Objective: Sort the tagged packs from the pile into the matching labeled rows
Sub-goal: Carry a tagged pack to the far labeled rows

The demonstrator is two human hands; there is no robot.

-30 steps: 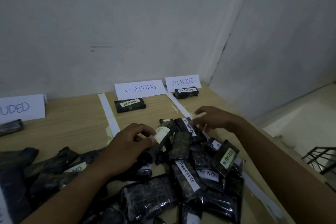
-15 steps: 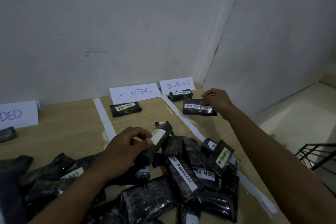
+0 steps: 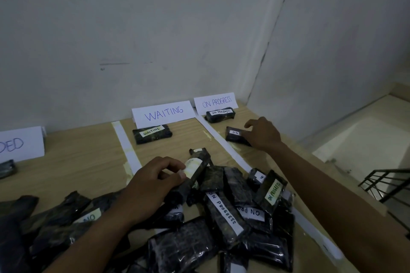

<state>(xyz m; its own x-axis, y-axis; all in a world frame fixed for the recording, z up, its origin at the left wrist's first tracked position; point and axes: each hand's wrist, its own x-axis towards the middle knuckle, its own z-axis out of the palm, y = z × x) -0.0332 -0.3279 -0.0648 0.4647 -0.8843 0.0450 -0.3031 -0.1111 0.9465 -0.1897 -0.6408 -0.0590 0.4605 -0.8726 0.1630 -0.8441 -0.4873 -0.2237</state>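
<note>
1. Tagged packs (image 3: 224,213) lie in a loose dark pile on the near part of the wooden table (image 3: 73,162); several show white or green tags reading ON PROGRESS.
2. The right hand (image 3: 263,134) reaches forward into the rightmost row, arm stretched from the lower right, palm down. Its fingers are curled over the right end of a dark pack (image 3: 235,136) that lies flat on the table; only "ON" shows on that pack's tag. The fingers rest on it, but a firm grip cannot be told.
3. This pack sits just in front of another pack tagged ON PROGRESS (image 3: 220,114), which lies right below the ON PROGRESS card (image 3: 216,102) propped against the wall.
4. The left hand (image 3: 153,182) sits at the pile's far edge, forearm coming from the bottom left, wrist bent slightly down. Its thumb and fingers are closed round a long dark pack (image 3: 195,170), tilted with its far end raised; a pale tag on it is partly covered and unreadable.
5. In the middle row, one pack tagged WAITING (image 3: 152,133) lies flat below the WAITING card (image 3: 163,113).
6. White tape strips (image 3: 126,146) run from the wall toward the pile and split the rows.
7. At the far left, a card ending in "DED" (image 3: 21,144) stands with a dark pack (image 3: 6,168) just in front, cut off by the frame's edge.
</note>
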